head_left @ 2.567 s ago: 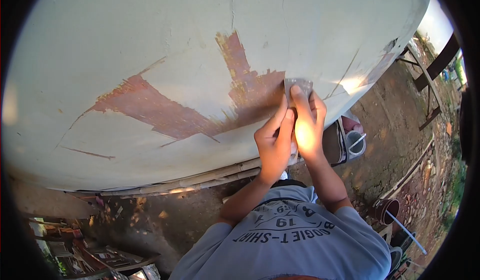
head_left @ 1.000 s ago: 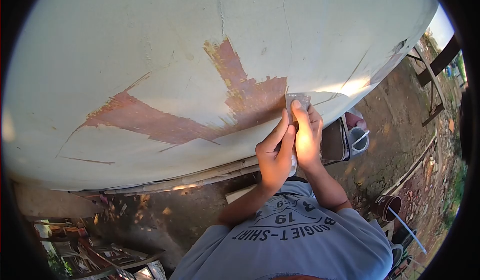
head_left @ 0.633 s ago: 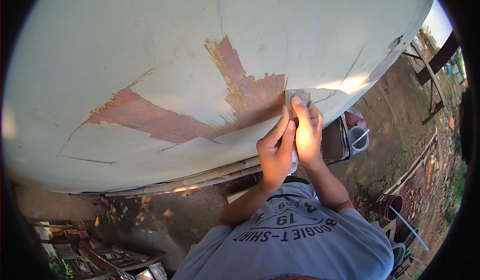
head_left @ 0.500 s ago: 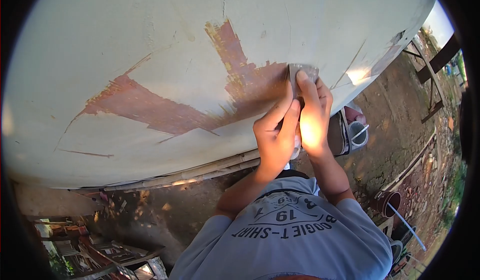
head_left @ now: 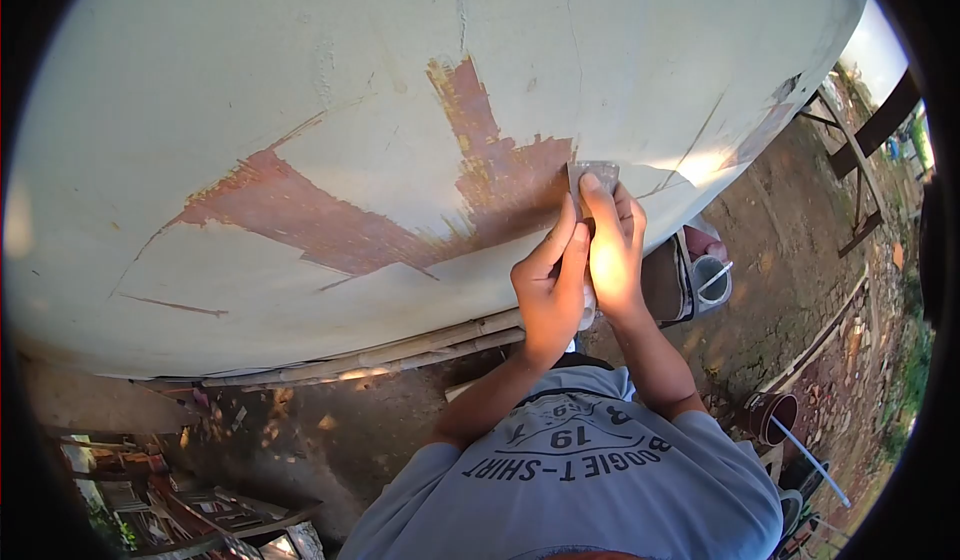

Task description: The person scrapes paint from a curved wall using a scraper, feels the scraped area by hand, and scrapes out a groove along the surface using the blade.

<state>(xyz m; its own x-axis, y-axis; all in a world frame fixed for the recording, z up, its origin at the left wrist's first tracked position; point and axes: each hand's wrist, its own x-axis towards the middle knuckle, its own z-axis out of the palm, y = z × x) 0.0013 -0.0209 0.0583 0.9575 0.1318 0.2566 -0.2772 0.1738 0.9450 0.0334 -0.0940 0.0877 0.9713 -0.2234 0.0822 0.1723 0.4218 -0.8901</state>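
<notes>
A flat grey scraper blade [head_left: 600, 169] rests against the large pale curved surface [head_left: 330, 40], by the right edge of a reddish-brown patch [head_left: 490, 165]. My right hand [head_left: 615, 250] is closed on the blade, its thumb laid along the face. Close beside it, my left hand [head_left: 548, 285] is also closed, with fingertips gathered at the blade's lower end. The hands hide the lower part of the tool, so I cannot see whether it has a handle. Yellowish streaks border the patch, which spreads left into a wider brown area [head_left: 290, 210].
Bamboo poles [head_left: 400, 350] run beneath the curved surface. A grey bucket with a white stick [head_left: 712, 285] stands on the ground to the right. Farther right is a brown bucket [head_left: 775, 415] with a pale blue stick. Wooden scraps [head_left: 210, 510] lie at lower left.
Both hands and the blade have slid down the surface a little, toward my body. The view has also shifted slightly. The grip looks the same.
</notes>
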